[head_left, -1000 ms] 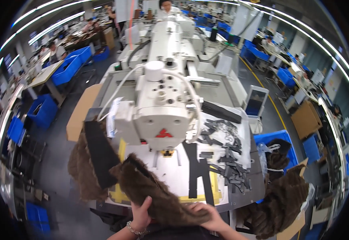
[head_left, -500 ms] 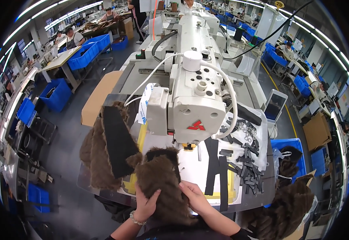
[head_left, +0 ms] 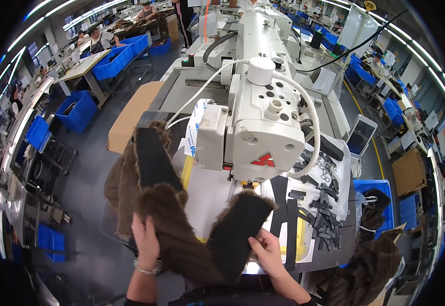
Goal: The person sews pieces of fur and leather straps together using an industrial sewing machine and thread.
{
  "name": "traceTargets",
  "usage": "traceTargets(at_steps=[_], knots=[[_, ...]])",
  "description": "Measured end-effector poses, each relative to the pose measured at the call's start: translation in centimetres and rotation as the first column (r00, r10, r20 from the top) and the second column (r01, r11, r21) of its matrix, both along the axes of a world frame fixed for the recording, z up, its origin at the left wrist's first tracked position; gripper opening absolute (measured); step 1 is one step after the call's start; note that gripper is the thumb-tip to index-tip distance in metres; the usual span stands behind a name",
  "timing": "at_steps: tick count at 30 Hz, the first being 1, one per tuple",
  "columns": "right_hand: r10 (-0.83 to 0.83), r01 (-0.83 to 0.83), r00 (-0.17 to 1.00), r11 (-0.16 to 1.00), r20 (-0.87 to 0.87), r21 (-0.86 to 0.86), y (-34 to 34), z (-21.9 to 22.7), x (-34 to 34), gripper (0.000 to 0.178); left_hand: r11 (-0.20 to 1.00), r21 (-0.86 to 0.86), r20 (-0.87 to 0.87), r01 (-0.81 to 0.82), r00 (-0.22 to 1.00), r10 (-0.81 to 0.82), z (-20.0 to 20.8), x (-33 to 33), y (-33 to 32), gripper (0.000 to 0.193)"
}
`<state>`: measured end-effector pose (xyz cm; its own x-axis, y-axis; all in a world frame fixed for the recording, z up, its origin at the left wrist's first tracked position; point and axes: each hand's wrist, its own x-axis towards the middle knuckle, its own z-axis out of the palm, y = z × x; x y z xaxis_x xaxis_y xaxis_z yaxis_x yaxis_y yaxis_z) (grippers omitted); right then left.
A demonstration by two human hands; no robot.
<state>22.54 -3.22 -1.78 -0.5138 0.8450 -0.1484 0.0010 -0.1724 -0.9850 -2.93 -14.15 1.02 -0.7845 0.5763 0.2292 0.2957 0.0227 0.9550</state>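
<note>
I hold a long brown fur piece (head_left: 181, 242) bent into a U in front of the sewing machine (head_left: 266, 137). My left hand (head_left: 146, 242) grips its left end, with the brown pile uppermost there. At the other end, my right hand (head_left: 267, 250) pinches the edge, thumb on top, and the black backing faces up. Its far right end lies just below the machine's head. Beyond my left hand lies a stack of brown fur pieces (head_left: 120, 176), topped by one with a flat black backing (head_left: 153, 158).
Black strips (head_left: 279, 204) lie right of the machine's head, beside many short black tabs (head_left: 324, 229) and metal rings (head_left: 327, 171). A blue bin (head_left: 380, 178) and more brown fur (head_left: 365, 270) stand at the right. A cardboard sheet (head_left: 133, 117) is at the left; co-workers sit farther off.
My hands have moved apart and spread the fur piece, which was bunched together. Its right end has turned black backing up. The whole view has shifted slightly.
</note>
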Motion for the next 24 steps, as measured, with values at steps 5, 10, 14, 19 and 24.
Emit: traceTargets(at_steps=[5,10,14,19,24], knots=[[-0.061,0.061,0.998,0.998,-0.006,0.03,-0.3,0.8,2.9,0.02,0.997,0.057,-0.058,-0.05,0.997,0.054,3.6,-7.2,0.8,0.026],[-0.024,0.026,0.999,0.994,0.023,-0.103,-0.2,4.1,5.6,0.009,0.856,-0.453,-0.452,-0.247,0.892,0.019,4.0,-12.4,1.5,0.051],[-0.105,0.091,0.98,0.992,0.166,0.092,0.0,3.1,7.4,0.007,0.931,-0.279,-0.632,-0.236,0.775,0.008,7.7,-4.4,4.9,0.082],[0.144,-0.328,0.807,0.915,0.572,0.233,0.2,8.2,2.3,0.055,0.688,-0.396,-0.607,0.608,0.389,-0.693,9.0,4.5,3.4,0.045],[0.189,-0.421,0.863,0.782,0.468,0.46,-0.8,6.4,0.5,0.072,0.787,-0.442,-0.897,0.431,-0.208,-0.39,6.8,6.3,5.4,0.045]])
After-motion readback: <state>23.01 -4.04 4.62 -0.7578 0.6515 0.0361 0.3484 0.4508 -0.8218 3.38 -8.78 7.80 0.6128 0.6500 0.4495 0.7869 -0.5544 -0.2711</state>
